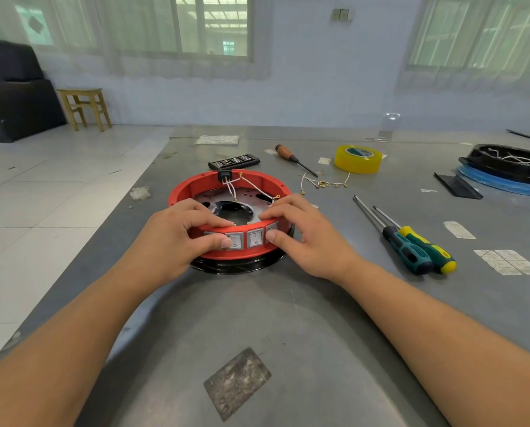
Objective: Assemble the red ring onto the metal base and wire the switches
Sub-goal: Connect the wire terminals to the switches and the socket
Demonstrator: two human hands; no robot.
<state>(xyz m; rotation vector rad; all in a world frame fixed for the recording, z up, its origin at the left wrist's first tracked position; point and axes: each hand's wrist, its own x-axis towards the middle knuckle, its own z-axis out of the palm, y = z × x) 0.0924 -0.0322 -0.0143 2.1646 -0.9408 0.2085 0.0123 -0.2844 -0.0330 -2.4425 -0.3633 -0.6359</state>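
The red ring (pixel 231 188) sits on the metal base (pixel 226 206) near the middle of the grey table (pixel 303 318), with a black rim (pixel 242 266) showing under its near edge. A row of rocker switches (pixel 245 239) is set in the ring's near wall. A small black component (pixel 225 175) hangs on the far wall, and white wires (pixel 251 186) with brass terminals run from it across the inside.

The left hand (pixel 177 238) grips the ring's near-left wall, fingers curled over the top edge and thumb pressed beside a switch. The right hand (pixel 300 235) holds the near-right wall the same way, fingers over the rim and thumb on the outer face.

Behind the ring lies a black bit case (pixel 234 161). Further right are a wooden-handled screwdriver (pixel 294 159), a roll of yellow tape (pixel 358 159) and loose wires (pixel 323 181). Two screwdrivers (pixel 411 241) with green handles lie side by side, right of the hands. A black and blue tray (pixel 508 171) sits at the far right.
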